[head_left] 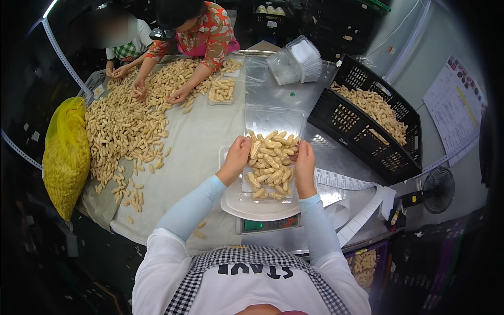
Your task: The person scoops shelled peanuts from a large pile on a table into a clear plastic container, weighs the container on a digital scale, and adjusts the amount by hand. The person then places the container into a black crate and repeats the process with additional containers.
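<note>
A clear plastic box (244, 185) heaped with peanuts in their shells (272, 163) is between my two hands. My left hand (236, 157) is closed on its left side, with the fingertips against the peanuts. On the opposite side my right hand (305, 167) grips the edge, its fingers partly hidden behind the peanuts. The box's open lid (275, 118) stretches away beyond the heap. Underneath is the white pan (262, 212) of a weighing scale (253, 225); whether the box rests on it I cannot tell.
Loose peanuts (118, 126) cover the table's left, where two people work. A filled box (221, 91) sits near them. Stacked empty boxes (302, 60) stand at the back. On the right are a black crate of peanuts (349, 118), a label strip (344, 181) and a fan (438, 189).
</note>
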A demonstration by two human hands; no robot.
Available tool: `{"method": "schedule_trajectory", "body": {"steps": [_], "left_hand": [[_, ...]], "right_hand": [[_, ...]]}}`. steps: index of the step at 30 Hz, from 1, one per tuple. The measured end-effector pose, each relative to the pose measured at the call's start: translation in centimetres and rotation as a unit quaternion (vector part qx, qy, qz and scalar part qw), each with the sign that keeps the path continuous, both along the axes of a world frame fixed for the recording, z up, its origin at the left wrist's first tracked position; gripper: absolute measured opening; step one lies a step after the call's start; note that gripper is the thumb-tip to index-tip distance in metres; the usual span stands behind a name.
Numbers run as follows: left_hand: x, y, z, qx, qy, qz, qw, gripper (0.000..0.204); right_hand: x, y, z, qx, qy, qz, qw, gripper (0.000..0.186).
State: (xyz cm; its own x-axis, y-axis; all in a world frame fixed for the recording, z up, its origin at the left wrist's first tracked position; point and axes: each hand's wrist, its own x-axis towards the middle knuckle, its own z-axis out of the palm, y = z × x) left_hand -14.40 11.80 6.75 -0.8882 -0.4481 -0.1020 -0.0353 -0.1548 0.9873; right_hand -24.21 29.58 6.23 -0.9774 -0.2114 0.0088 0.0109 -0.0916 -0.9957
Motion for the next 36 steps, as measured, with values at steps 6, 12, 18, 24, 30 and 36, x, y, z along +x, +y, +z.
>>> {"method": "schedule_trajectory", "body": {"steps": [6,12,18,24,30,36], "left_hand": [[0.4,1.3,2.5,0.042,-0.038,0.046,0.997,0.035],[0.3,2.1,3.5,-0.078,0.033,0.088,0.993,0.032],[-0.2,1.9,2.9,-0.052,0.058,0.115,0.99,0.026],[1.0,2.8,3.4,-0.044,0.091,0.135,0.986,0.018],[1.1,2.5,2.9,-0.033,0.079,0.128,0.988,0.018],[-0.3,1.4,1.8,-0.054,0.049,0.112,0.991,0.019]], "right_hand": [[0.8,-1.0,1.0,0.039,0.071,-0.042,0.996,0.03],[1.3,-1.2,2.7,-0.015,0.099,-0.037,0.994,0.03],[1.8,-1.6,2.2,-0.015,0.092,-0.056,0.994,0.029],[3.2,-1.0,2.3,-0.009,0.133,-0.055,0.99,0.023],[2.3,-1.8,2.4,-0.023,0.091,-0.034,0.995,0.023],[1.8,-1.8,0.5,0.03,0.103,-0.019,0.994,0.022]]}}
